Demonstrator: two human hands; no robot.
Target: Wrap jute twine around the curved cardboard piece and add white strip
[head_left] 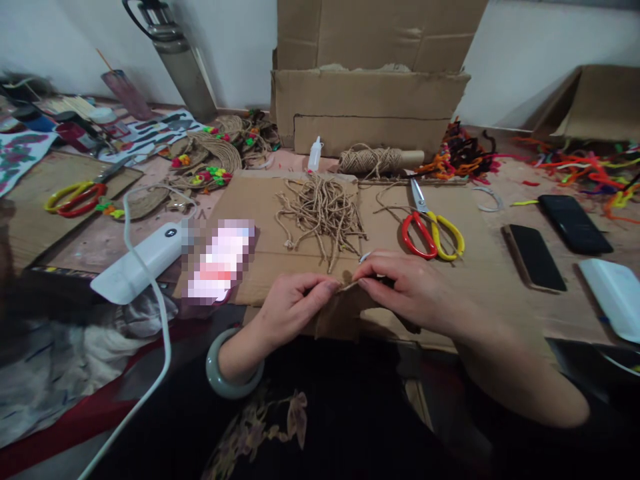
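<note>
Between my two hands a short piece of jute twine (349, 287) is stretched, low over the front of a cardboard sheet (260, 280). My left hand (295, 300), with a pale bangle on its wrist, pinches one end. The other end is pinched by the thumb and forefinger of my right hand (400, 283); its remaining fingers are partly hidden. Just beyond lies a loose heap of cut twine pieces (327, 210). Scissors (429, 230) with one red and one yellow handle rest on the cardboard beyond my right hand.
A twine roll (373, 160) and a small white bottle (315, 155) stand behind the heap. To the left are a lit phone (220, 260), a white device (143, 263) with a cable, and more scissors (75, 199). Two dark phones (535, 257) and coloured strands (575, 167) lie right.
</note>
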